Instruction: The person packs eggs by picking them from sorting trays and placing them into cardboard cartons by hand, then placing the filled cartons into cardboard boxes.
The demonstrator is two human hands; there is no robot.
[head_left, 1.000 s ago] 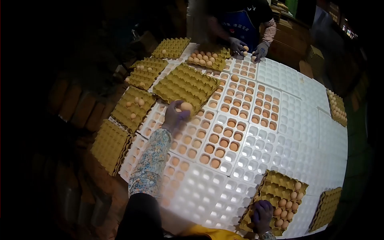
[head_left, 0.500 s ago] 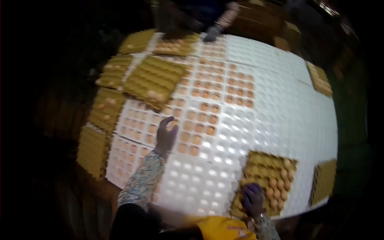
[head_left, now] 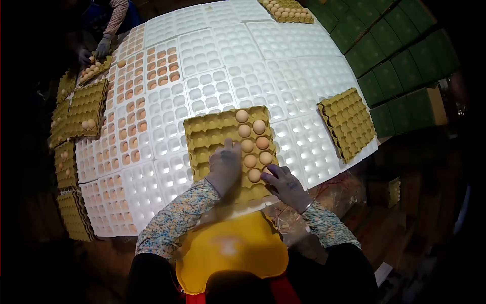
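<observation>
Now, in the head view, the left hand [head_left: 226, 161] has moved from the white trays [head_left: 134, 121] to over the near brown tray [head_left: 207, 133], and the right hand [head_left: 289, 188] has slid to that tray's right edge. The left fingers bend down just beside the eggs [head_left: 247, 146]; I can't tell if they grip one. The right fingers curl at the low right egg [head_left: 267, 173] and touch it, but I can't tell if they hold it tight. The eggs sit in the right part of the near brown tray. Left of it, white trays have eggs in their cups. Right of it lies another brown tray [head_left: 348, 124], and past that stand green boxes [head_left: 405, 55]. Far to its upper left, another person's hands [head_left: 103, 46] are by more eggs [head_left: 91, 71].
</observation>
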